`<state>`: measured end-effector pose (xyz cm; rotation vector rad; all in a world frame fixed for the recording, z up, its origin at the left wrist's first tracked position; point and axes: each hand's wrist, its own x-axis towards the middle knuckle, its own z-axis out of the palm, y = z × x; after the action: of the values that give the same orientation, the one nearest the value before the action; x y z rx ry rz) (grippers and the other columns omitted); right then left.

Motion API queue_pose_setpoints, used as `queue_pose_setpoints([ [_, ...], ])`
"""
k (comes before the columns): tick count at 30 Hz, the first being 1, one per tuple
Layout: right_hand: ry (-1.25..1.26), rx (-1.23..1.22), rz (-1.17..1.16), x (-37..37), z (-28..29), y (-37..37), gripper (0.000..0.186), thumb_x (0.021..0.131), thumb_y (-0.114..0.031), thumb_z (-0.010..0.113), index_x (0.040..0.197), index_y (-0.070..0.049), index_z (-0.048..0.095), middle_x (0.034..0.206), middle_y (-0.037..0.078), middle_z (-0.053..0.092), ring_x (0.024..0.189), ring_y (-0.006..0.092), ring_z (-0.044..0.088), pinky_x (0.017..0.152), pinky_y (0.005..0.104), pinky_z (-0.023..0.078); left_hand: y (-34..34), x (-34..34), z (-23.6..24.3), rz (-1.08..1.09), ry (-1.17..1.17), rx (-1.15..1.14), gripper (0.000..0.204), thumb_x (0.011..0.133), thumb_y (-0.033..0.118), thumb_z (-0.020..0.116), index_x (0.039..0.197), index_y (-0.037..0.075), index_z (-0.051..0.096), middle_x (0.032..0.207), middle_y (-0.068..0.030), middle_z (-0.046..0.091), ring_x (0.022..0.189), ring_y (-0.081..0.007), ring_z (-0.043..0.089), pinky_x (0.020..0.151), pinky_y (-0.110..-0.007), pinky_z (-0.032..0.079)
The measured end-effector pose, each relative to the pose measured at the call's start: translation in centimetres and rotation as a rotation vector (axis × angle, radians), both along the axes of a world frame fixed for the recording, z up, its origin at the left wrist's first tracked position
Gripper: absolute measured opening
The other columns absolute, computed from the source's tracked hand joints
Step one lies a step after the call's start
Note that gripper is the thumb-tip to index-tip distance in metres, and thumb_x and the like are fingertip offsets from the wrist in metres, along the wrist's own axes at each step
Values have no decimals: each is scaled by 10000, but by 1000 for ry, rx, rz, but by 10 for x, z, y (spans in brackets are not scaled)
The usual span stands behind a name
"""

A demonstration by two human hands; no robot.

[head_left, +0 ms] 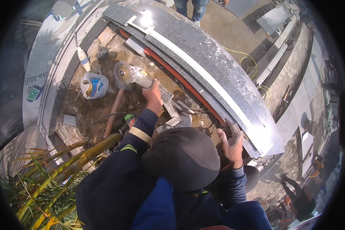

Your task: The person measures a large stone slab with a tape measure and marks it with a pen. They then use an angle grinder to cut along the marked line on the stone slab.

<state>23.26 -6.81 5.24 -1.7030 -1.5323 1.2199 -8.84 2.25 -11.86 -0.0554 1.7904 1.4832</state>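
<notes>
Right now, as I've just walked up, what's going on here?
Someone's left hand grips a dusty power grinder over rough dirt. Their right hand is open, its fingers at the near edge of a long grey stone slab. A thin white strip lies along the slab, and an orange bar runs by its near edge. Whether the grinder is spinning, I can't tell.
</notes>
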Motion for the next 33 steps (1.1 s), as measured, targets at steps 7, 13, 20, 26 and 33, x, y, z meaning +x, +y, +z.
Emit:
queue_pose_setpoints([
  [7,-464,522,496,-123,-24,77,910,796,-132,784,1574,34,342,1401,250,521,1250,410,556,1047,483,481,1,76,117,-324,-92,484,476,925,64,771,1308,-43,508,1222,-144,635,1084,-179,622,943,-349,531],
  [13,435,150,332,-133,5,110,677,805,-29,768,1424,83,517,1153,155,683,1003,229,679,889,381,560,13,41,151,-514,18,618,847,974,593,681,1512,11,380,1368,-158,553,1212,-256,593,1044,-445,505],
  [20,778,-582,518,-132,11,156,440,832,-65,804,1221,68,646,1074,65,698,922,106,646,792,281,544,34,5,134,-444,-441,646,974,938,701,633,1568,22,331,1345,-161,590,1193,-328,636,1019,-492,556],
  [26,-335,231,522,-165,-2,129,776,705,-260,870,1332,-3,493,1074,202,643,976,385,705,808,472,587,8,8,136,-546,14,699,902,1018,656,533,1601,26,255,1552,-246,449,1413,-379,500,1151,-512,429],
  [33,-331,443,430,-139,-20,96,755,671,-240,870,1297,21,539,1045,148,634,971,302,683,775,425,569,5,12,180,-79,-562,540,919,988,807,328,1606,127,358,1620,-163,391,1475,-373,371,1225,-582,276],
])
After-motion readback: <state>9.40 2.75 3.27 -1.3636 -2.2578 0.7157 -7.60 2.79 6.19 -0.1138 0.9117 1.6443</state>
